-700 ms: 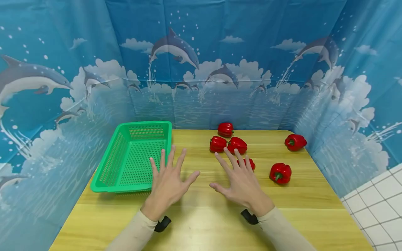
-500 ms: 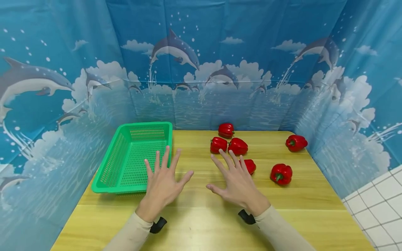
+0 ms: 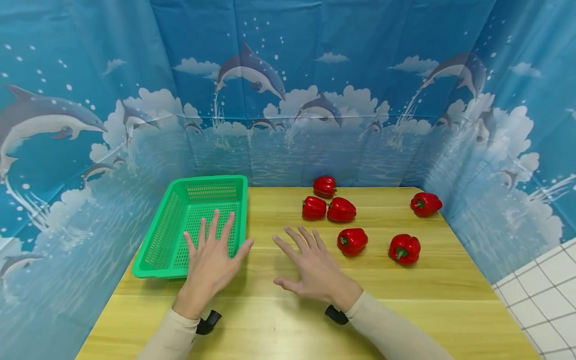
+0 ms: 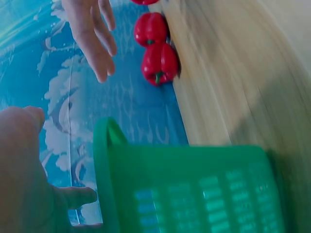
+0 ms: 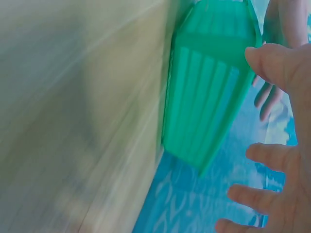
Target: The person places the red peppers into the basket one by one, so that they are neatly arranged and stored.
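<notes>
My left hand (image 3: 210,267) is spread over the near right part of a green plastic basket (image 3: 148,272), its fingers straight and holding nothing. In the left wrist view the basket's wall (image 4: 160,167) lies close beside that hand. My right hand (image 3: 315,272) hovers over the wooden table, fingers apart, nothing in it. Nearest to it is a red bell pepper (image 3: 353,242), just to its right. Another bell pepper (image 3: 404,249) lies farther right. Beyond the hands, three bell peppers (image 3: 341,210) sit grouped toward the back edge. One more bell pepper (image 3: 425,204) rests by the right edge.
The wooden table (image 3: 279,320) runs back to a blue dolphin-print curtain (image 3: 288,150), which also hangs along both sides. White tiles (image 3: 549,295) show beyond the table at the lower right. A black wrist strap (image 3: 208,322) sits at my left cuff.
Both hands have moved left, the left one farther over the basket. The bell pepper that my right hand partly covered now shows fully. Peppers and basket stay put.
</notes>
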A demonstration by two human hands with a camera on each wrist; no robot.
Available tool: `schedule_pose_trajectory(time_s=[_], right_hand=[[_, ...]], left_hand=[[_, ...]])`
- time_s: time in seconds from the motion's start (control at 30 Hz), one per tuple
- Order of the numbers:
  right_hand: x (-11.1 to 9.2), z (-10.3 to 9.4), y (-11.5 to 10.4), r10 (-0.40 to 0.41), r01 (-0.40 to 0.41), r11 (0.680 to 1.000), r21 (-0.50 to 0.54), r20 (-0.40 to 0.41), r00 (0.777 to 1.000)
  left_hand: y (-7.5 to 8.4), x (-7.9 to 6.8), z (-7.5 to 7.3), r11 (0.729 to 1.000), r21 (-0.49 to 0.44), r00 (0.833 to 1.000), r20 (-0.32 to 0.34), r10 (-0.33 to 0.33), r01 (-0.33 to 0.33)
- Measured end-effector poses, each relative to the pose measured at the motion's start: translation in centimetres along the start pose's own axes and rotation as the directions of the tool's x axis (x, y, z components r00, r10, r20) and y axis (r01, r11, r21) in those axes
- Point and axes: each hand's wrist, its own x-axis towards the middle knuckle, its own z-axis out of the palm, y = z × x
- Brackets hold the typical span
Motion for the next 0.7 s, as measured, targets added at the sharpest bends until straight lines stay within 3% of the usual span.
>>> schedule_pose_trajectory(time_s=[0.33,0.7], right_hand=[[2.3,0.8,-2.9,-0.112,0.111,0.993,0.029,0.036,0.993],[4.6,1.5,-5.3,-0.220,0.218,0.975,0.045,0.039,0.975]], left_hand=[[-4.1,-0.3,-1.5,0.996,-0.022,0.997,0.006,-0.081,0.081],[-10.4,-0.2,-3.7,0.981,-0.020,0.981,-0.034,-0.192,0.192]])
